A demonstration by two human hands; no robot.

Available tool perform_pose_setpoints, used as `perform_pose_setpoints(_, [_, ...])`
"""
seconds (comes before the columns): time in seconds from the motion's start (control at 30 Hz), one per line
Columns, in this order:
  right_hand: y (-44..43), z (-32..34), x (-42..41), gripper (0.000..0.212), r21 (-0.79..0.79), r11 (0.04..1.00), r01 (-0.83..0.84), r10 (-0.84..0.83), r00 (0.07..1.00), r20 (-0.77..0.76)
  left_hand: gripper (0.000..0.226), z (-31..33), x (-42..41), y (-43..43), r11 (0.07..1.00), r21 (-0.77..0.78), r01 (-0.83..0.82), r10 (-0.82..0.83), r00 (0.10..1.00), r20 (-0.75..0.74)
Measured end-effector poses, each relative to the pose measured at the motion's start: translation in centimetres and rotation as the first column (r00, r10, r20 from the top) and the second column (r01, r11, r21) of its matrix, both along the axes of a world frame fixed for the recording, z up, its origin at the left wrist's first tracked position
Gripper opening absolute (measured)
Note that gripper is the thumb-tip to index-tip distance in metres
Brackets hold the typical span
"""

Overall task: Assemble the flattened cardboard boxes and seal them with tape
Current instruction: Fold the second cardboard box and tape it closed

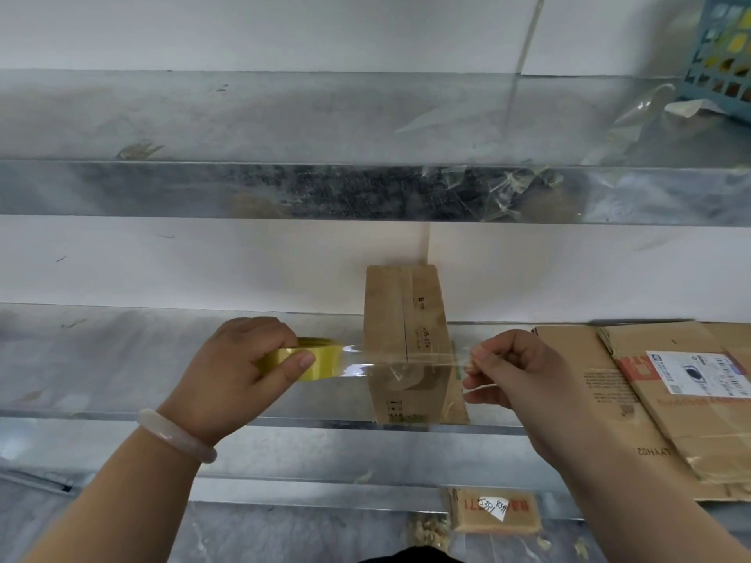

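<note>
My left fingers (298, 365) curl round a yellow roll of clear tape (315, 359). My right fingers (483, 355) pinch its free end. The strip (365, 361) stretches between them across a small brown cardboard box (406, 314) on the metal surface (122, 359). I'm mid-sealing, so next I should probably press the strip down.

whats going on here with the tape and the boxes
A person's left hand grips the tape roll, and the right hand pinches the free end of the strip, which is stretched in front of a small assembled cardboard box standing on the metal shelf. I cannot tell whether it touches the box yet. Flattened cardboard boxes lie to the right, not yet assembled.
</note>
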State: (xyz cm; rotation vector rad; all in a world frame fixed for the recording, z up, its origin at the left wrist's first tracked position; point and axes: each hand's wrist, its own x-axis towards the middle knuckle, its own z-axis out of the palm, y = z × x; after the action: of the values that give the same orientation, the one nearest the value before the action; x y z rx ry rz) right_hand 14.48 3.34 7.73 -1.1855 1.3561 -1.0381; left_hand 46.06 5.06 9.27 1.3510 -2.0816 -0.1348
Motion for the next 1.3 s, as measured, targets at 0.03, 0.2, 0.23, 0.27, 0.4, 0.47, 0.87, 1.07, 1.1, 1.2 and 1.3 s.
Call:
perform_pose_setpoints(0.03, [0.0,-0.1,0.2,0.014,0.000,1.000,0.000,0.000,1.000,-0.001,0.028,-0.1,0.2,-0.1,1.000,0.004,-0.005,0.005,1.000,0.007])
perform_pose_setpoints(0.2, [-0.2,-0.9,0.7,0.008,0.039,0.999,0.011,-0.010,1.000,-0.024,0.031,-0.9,0.4,-0.8,1.000,0.016,-0.022,0.022,0.999,0.042])
perform_pose_setpoints(0.23, [-0.3,-1.0,0.8,0.008,0.053,0.998,0.015,-0.014,1.000,-0.016,0.029,-1.1,0.3,-0.9,0.999,0.026,-0.029,0.028,0.999,0.042])
perform_pose_setpoints(0.27, [-0.4,-1.1,0.8,0.008,0.073,0.997,0.018,-0.019,1.000,0.003,0.027,-1.3,0.2,-1.0,0.999,0.039,-0.033,0.032,0.999,0.035])
perform_pose_setpoints(0.4, [-1.3,-1.5,0.7,0.012,0.219,0.976,0.005,-0.055,0.974,0.221,0.026,-2.3,-0.4,-1.8,0.996,0.079,-0.046,0.047,0.999,-0.021])
perform_pose_setpoints(0.47, [-1.7,-1.5,0.5,0.012,0.297,0.955,-0.027,-0.072,0.946,0.317,0.032,-2.8,-0.8,-2.3,0.995,0.079,-0.057,0.058,0.998,-0.007])
perform_pose_setpoints(0.87, [-2.4,-2.6,0.5,0.011,0.466,0.873,-0.148,-0.141,0.837,0.529,0.029,-4.1,-2.5,-4.2,0.985,0.173,-0.020,0.007,0.997,0.076])
perform_pose_setpoints(1.07, [-2.5,-4.1,1.4,0.026,0.469,0.856,-0.216,-0.157,0.756,0.635,0.036,-4.7,-3.2,-4.8,0.983,0.178,-0.041,0.018,0.992,0.126])
perform_pose_setpoints(1.1, [-2.5,-4.2,1.5,0.029,0.469,0.857,-0.211,-0.164,0.752,0.639,0.035,-4.7,-3.2,-4.8,0.984,0.176,-0.042,0.017,0.990,0.137])
perform_pose_setpoints(1.2, [-2.7,-4.6,1.8,0.042,0.474,0.857,-0.203,-0.184,0.738,0.650,0.029,-4.5,-3.3,-5.0,0.986,0.165,-0.030,0.002,0.986,0.168])
perform_pose_setpoints(1.3, [-2.9,-4.8,2.1,0.049,0.480,0.851,-0.214,-0.185,0.732,0.655,0.026,-4.3,-3.4,-5.1,0.987,0.158,-0.027,-0.001,0.984,0.176])
